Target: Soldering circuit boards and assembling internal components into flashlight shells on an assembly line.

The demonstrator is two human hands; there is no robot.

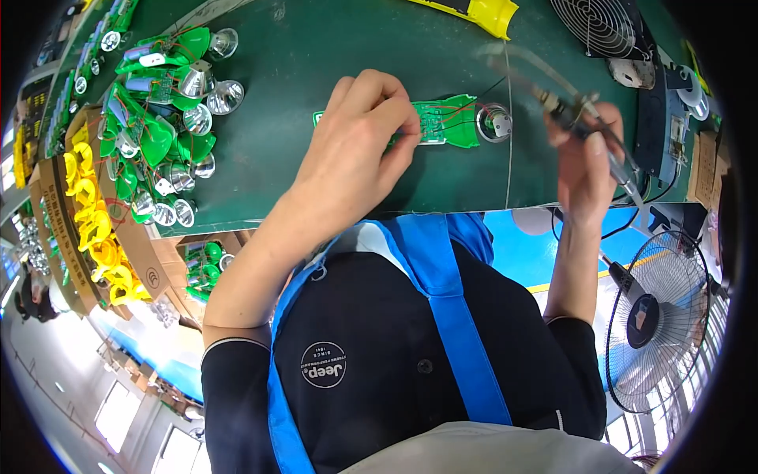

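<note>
A green plastic lamp housing (pixel 460 122) with a circuit board and red wires lies on the green work table. At its right end sits a round silver reflector (pixel 493 122). My left hand (pixel 359 130) covers the left part of the housing, fingers bent and thumb pinched toward the fingertips. What lies between them is hidden. To the right, my right hand (pixel 586 158) is raised and closed around a dark hand tool (pixel 572 118) with a metal shaft and a hose fitting. Motion blurs it, so I cannot tell its exact kind.
Several green housings with reflectors (pixel 162 118) are heaped at the left. Beyond them, a cardboard box (pixel 65 229) holds yellow parts. A yellow piece (pixel 485 14) lies at the back, a metal-grilled fan (pixel 596 24) at the back right. A standing fan (pixel 655 320) is beside me.
</note>
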